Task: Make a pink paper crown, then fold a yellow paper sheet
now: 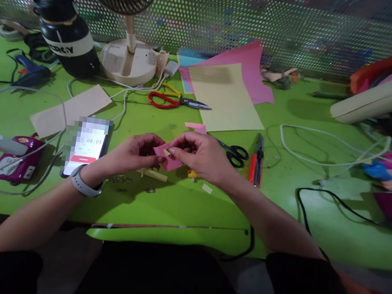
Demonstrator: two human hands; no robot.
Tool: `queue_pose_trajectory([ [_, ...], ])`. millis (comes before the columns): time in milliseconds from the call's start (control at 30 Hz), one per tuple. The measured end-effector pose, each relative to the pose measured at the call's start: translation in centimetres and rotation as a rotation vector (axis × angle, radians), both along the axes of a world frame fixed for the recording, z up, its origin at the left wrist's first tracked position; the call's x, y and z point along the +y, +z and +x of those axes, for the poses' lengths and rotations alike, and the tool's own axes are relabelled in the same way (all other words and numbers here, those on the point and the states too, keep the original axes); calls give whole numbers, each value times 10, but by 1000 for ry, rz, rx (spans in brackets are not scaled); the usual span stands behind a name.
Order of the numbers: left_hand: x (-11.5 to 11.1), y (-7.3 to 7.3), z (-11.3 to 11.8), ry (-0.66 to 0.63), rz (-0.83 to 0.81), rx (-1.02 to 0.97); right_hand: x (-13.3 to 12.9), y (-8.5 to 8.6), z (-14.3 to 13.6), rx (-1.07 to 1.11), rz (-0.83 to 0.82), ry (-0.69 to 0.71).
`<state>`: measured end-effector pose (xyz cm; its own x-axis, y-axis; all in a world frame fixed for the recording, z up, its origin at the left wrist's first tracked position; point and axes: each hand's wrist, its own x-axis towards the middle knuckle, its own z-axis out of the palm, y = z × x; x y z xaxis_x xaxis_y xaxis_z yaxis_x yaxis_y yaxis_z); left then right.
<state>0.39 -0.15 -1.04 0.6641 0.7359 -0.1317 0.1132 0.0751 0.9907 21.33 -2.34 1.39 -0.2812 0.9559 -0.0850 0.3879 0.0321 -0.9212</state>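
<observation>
Between my two hands is a small folded piece of pink paper [171, 164], held just above the green table [186, 209]. My left hand [142, 153] pinches its left side between thumb and fingers. From the right, my right hand [200, 155] pinches its upper part, where a bit of pale yellow shows near the thumb tip. Beneath my hands lie a cream paper strip [155, 175] and a small yellow object [192, 174], partly hidden. A pink paper scrap [196, 127] lies just behind my right hand.
Black-handled scissors [237, 155] and a red cutter [257, 163] lie right of my hands. Behind are red-and-yellow-handled scissors [176, 102] and yellow paper [229, 98]. A phone [87, 148] lies left, with a fan [128, 60] and bottle [68, 42] behind. Cables cross both sides.
</observation>
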Motion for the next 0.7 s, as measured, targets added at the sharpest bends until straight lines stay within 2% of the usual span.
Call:
queue_pose_trajectory([
  [200,1,-1,0,-53,25,12,-1,10,2,-161,135,120],
  [367,2,-1,-1,-98,17,-22,0,11,3,-192,200,187],
  [700,2,-4,-2,-108,-2,-38,0,11,4,-230,218,188],
])
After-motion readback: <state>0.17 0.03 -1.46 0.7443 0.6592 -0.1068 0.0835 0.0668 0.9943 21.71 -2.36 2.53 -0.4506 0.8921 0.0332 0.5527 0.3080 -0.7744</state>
